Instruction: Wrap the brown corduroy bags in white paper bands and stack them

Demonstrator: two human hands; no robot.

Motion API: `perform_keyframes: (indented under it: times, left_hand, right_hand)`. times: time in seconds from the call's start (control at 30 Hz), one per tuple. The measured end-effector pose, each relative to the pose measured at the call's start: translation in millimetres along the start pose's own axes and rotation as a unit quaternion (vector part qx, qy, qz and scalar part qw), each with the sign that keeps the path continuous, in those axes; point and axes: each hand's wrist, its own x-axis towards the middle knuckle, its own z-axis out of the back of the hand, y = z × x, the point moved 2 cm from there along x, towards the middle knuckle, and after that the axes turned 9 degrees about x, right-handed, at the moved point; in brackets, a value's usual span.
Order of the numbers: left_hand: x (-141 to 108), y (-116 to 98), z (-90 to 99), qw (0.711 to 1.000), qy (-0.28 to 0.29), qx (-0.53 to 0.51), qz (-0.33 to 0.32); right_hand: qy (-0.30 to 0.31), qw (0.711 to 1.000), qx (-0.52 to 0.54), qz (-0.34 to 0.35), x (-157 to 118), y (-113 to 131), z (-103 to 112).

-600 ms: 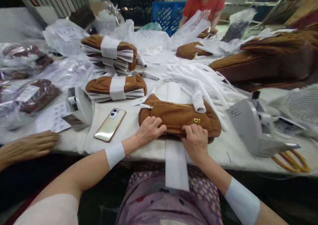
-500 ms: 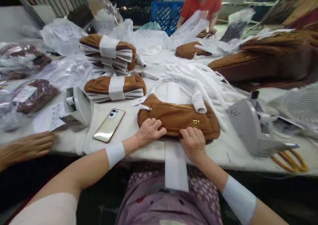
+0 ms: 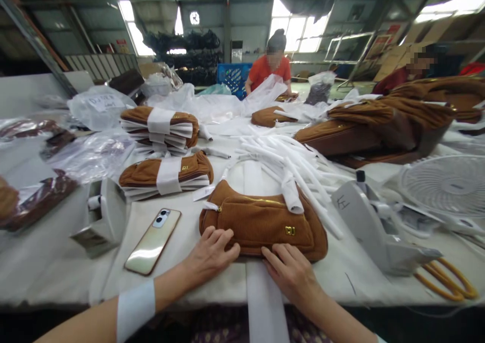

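A brown corduroy shoulder bag [image 3: 261,222] lies flat on the white-covered table, its gold zipper and gold logo facing up. My left hand [image 3: 212,254] holds its lower left edge with bent fingers. At the lower edge, right of the middle, my right hand [image 3: 293,272] grips the bag with fingertips on top. A white paper strip [image 3: 265,297] comes out from under the bag and hangs over the table's front edge. The bag's strap curves away at the back, with a white wrap [image 3: 291,194] around its right end.
Left of the bag lie a phone [image 3: 153,242], a tape dispenser [image 3: 102,216] and paper-banded brown bags [image 3: 166,174]. To the right are another dispenser [image 3: 371,227], yellow-handled scissors [image 3: 447,280], a fan [image 3: 450,186] and piled brown bags [image 3: 371,126]. A co-worker in red [image 3: 269,70] is across the table.
The camera view has tilted up, so the table sits lower in the picture. My hands stay at the bag's lower edge. The other person's hand at left has moved onto a wrapped package.
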Motion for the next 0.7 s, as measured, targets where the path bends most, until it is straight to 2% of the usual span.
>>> perform_keyframes:
  times: [0.13, 0.33, 0.53, 0.7]
  left_hand:
    - [-1.2, -6.4, -4.5, 1.000, -0.009, 0.029, -0.002]
    - [1.7, -8.1, -5.0, 0.999, -0.032, 0.001, -0.026]
    - [-2.9, -9.7, -3.3, 0.998, 0.038, 0.020, -0.037]
    - [6.8, -14.5, -12.1, 0.998, 0.036, 0.037, -0.028]
  right_hand:
    - [-0.017, 1.000, -0.012, 0.011, -4.2, -2.0, -1.4]
    - [-0.017, 0.999, -0.027, 0.013, -3.2, -1.4, 2.1]
    - [0.020, 0.999, -0.008, 0.035, -7.1, -4.8, 11.5]
    - [0.069, 0.997, 0.009, 0.040, -3.6, -26.7, 14.3]
